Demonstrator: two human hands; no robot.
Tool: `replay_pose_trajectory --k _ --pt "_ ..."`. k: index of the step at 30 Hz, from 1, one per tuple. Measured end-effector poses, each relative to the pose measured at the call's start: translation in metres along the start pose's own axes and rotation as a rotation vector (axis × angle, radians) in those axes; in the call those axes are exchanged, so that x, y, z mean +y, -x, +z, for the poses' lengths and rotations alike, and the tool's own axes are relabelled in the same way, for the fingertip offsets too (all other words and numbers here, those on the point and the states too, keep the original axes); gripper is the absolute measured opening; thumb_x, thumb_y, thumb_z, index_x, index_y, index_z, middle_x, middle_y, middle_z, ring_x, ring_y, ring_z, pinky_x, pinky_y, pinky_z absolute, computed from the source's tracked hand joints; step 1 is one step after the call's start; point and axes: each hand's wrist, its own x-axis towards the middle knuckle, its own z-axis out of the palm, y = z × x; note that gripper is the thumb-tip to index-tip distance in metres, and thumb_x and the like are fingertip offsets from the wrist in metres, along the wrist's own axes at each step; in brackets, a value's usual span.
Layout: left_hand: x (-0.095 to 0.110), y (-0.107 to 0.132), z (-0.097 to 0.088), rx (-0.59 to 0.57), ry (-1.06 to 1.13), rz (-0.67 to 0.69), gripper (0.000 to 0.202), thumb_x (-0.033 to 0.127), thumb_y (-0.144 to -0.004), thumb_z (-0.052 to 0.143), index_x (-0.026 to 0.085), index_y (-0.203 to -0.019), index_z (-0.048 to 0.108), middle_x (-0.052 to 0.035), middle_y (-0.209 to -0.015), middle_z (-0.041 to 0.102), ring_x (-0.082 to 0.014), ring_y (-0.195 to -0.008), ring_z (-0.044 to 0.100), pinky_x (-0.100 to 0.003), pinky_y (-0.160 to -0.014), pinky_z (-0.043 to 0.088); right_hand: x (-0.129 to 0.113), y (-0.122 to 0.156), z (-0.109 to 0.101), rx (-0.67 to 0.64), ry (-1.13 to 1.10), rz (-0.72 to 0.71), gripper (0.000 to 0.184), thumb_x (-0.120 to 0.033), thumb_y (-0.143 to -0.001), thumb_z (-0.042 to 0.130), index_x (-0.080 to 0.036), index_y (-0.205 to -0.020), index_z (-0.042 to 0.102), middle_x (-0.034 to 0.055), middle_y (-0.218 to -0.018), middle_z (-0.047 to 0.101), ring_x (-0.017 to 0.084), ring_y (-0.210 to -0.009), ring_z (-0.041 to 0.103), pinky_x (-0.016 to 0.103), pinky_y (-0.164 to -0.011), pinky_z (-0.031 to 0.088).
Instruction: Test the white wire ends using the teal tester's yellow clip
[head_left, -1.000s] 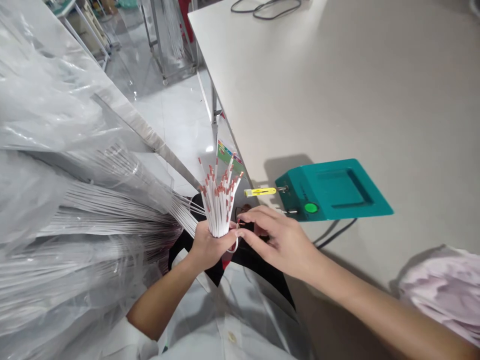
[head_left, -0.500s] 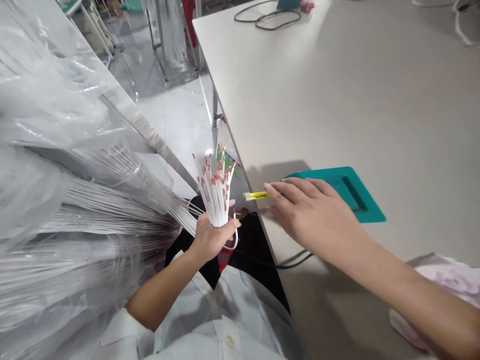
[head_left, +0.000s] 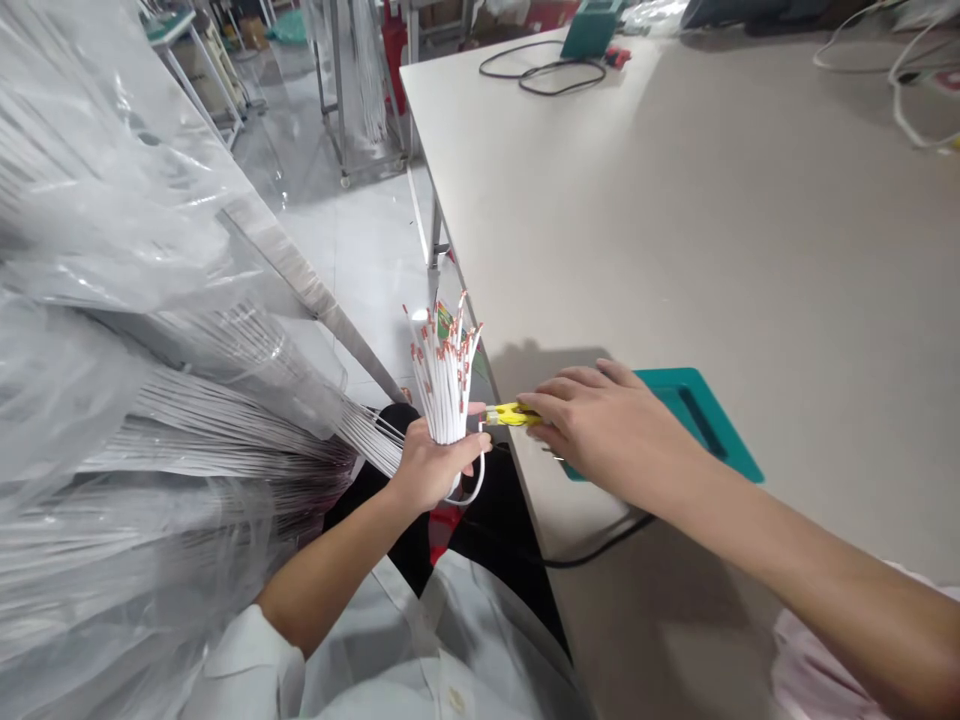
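Clip (head_left: 505, 414), yellow, partly behind right hand (head_left: 611, 430)

This looks like a wire-assembly workshop: long bundles of white wires (head_left: 217, 412) lie under clear plastic sheeting (head_left: 82, 250), more pale strands (head_left: 369, 90) hang on a wheeled metal rack (head_left: 339, 90), and a teal device (head_left: 712, 415) sits on a broad tabletop (head_left: 675, 230). A green-topped workbench (head_left: 166, 28) stands farther off on shiny floor (head_left: 364, 240).
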Motion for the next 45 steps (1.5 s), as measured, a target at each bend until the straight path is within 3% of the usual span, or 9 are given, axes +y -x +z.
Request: replay_pose_trajectory --k 4,17,22,28,33,36,40,43,45 --pt "-0.001 -0.005 0.002 0.009 0.029 -0.013 0.037 0.019 -0.064 0.069 0.013 -0.1 0.068 0.0005 -0.059 0.063 -0.0048 -0.041 0.047 -0.018 -0.042 0.04 0.004 -0.008 -0.002 -0.065 -0.033 0.007 0.009 -0.027 -0.078 0.062 -0.018 -0.082 0.063 0.0046 -0.087 0.068 0.026 -0.094 0.059 0.039 -0.082 0.03" --pt "-0.003 -0.012 0.005 0.064 -0.018 -0.041 0.041 0.019 -0.062 0.072 0.011 -0.102 0.068 0.0029 -0.055 0.059 -0.0048 -0.041 0.044 -0.019 -0.041 0.041 0.005 -0.009 0.005 0.034 -0.024 -0.009 0.007 -0.018 -0.076 0.054 -0.018 -0.07 0.057 0.0041 -0.072 0.067 0.022 -0.077 0.061 0.044 -0.088 0.028" --pt "-0.008 -0.014 0.004 0.056 -0.067 -0.011 0.039 0.021 -0.062 0.073 0.013 -0.1 0.07 0.0009 -0.061 0.063 -0.0057 -0.044 0.048 -0.018 -0.041 0.043 0.007 -0.007 0.007 -0.005 -0.007 -0.005 0.009 -0.025 -0.076 0.059 -0.018 -0.081 0.058 0.0057 -0.081 0.067 0.025 -0.084 0.061 0.048 -0.088 0.03" --pt "-0.008 -0.012 0.002 0.064 -0.077 -0.029 0.043 0.023 -0.064 0.072 0.013 -0.106 0.068 0.0016 -0.06 0.063 -0.0048 -0.043 0.047 -0.018 -0.043 0.044 0.005 -0.005 0.016 -0.018 -0.01 0.003 0.043 -0.035 -0.071 0.068 -0.017 -0.109 0.057 0.0096 -0.092 0.068 0.031 -0.092 0.06 0.058 -0.093 0.028" --pt "-0.003 -0.004 -0.004 0.054 -0.064 -0.057 0.041 0.022 -0.063 0.072 0.013 -0.103 0.069 0.0011 -0.062 0.064 -0.0051 -0.043 0.048 -0.019 -0.043 0.044 0.01 -0.005 0.02 0.041 -0.037 -0.017 0.045 -0.044 -0.075 0.063 -0.016 -0.11 0.059 0.0106 -0.088 0.069 0.031 -0.09 0.061 0.061 -0.093 0.03" --pt "0.0 0.002 -0.009 0.063 -0.032 -0.066 0.041 0.023 -0.061 0.073 0.014 -0.102 0.068 0.0019 -0.062 0.064 -0.0051 -0.043 0.048 -0.019 -0.043 0.043 0.007 0.0 0.017 0.177 -0.16 -0.07 0.045 -0.049 -0.081 0.055 -0.016 -0.112 0.059 0.0121 -0.096 0.068 0.029 -0.093 0.062 0.058 -0.094 0.035" --pt "0.003 0.011 -0.015 0.104 0.01 -0.063 0.028 0.023 -0.059 0.074 0.014 -0.085 0.066 0.0038 -0.054 0.059 -0.0052 -0.04 0.046 -0.019 -0.041 0.039 -0.02 0.011 0.007 0.435 -0.458 -0.007 0.022 -0.027 -0.088 0.05 -0.02 -0.101 0.065 0.0087 -0.096 0.069 0.02 -0.089 0.064 0.032 -0.075 0.053" --pt "0.007 0.02 -0.02 0.05 0.021 -0.039 0.018 0.026 -0.06 0.074 0.014 -0.07 0.064 0.0058 -0.043 0.05 -0.0061 -0.038 0.044 -0.019 -0.039 0.035 -0.045 0.015 0.009 0.436 -0.827 0.079 0.018 -0.024 -0.087 0.053 -0.02 -0.094 0.068 0.0076 -0.088 0.069 0.018 -0.083 0.065 0.031 -0.072 0.055" --pt "0.009 0.025 -0.024 -0.013 0.046 -0.039 0.019 0.028 -0.06 0.074 0.014 -0.069 0.065 0.0056 -0.041 0.048 -0.0066 -0.037 0.043 -0.019 -0.039 0.033 -0.058 0.015 0.015 0.346 -1.133 0.143 0.018 -0.03 -0.084 0.057 -0.021 -0.094 0.07 0.0056 -0.08 0.068 0.015 -0.068 0.063 0.03 -0.06 0.056"
